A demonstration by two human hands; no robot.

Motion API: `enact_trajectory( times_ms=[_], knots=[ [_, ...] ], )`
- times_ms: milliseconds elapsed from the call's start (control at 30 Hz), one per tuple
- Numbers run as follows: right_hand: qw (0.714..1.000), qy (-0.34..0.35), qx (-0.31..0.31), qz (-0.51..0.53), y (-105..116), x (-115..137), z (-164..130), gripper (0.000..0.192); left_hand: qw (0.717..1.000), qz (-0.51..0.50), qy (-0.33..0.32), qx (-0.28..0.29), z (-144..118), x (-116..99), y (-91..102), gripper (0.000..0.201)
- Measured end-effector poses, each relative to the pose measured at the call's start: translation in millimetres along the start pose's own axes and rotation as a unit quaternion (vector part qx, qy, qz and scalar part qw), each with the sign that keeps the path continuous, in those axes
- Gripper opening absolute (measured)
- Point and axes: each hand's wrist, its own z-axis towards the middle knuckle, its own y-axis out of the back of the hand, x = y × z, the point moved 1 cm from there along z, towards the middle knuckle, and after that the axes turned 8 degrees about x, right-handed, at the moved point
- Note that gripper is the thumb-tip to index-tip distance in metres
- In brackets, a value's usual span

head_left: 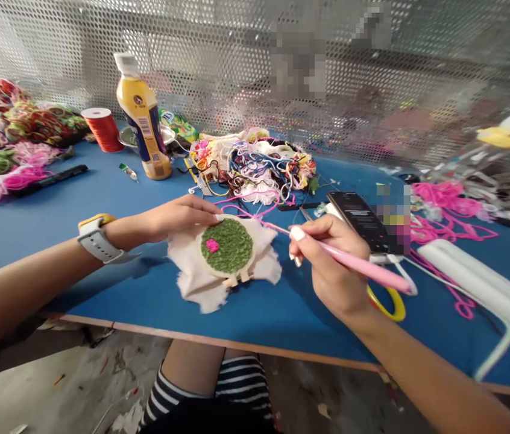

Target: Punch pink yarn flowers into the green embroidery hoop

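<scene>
Fingers of the right hand are curled tight around a pink punch needle, its tip aimed at the right rim of a small embroidery hoop and trailing pink yarn. Green stitching with one pink spot fills the hoop, which lies on white cloth near the front edge of the blue worktop. On the hoop's upper left rim, the left hand rests with fingers bent, pressing it down. A smartphone lies just behind the right hand, and a yellow bottle stands farther back.
</scene>
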Motion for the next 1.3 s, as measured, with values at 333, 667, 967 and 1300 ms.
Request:
enact_trajectory(
  times_ms=[333,667,967,1300],
  knots=[
    [0.977,0.046,-0.199,-0.066,-6,-8,7,0.01,0.969,0.222,-0.098,-0.053,-25,13,-15.0,0.031],
    [0.982,0.086,-0.152,-0.07,-6,3,15,0.021,0.985,0.142,-0.054,0.087,-34,-3,-0.3,0.03],
    [0.979,0.175,-0.053,-0.091,-21,16,-7,0.013,0.98,0.069,-0.137,-0.124,-23,16,-19.0,0.037],
    [0.925,0.301,0.151,-0.179,-50,13,-31,0.024,0.944,0.172,-0.209,-0.187,-26,24,-31.3,0.03]
  ],
)
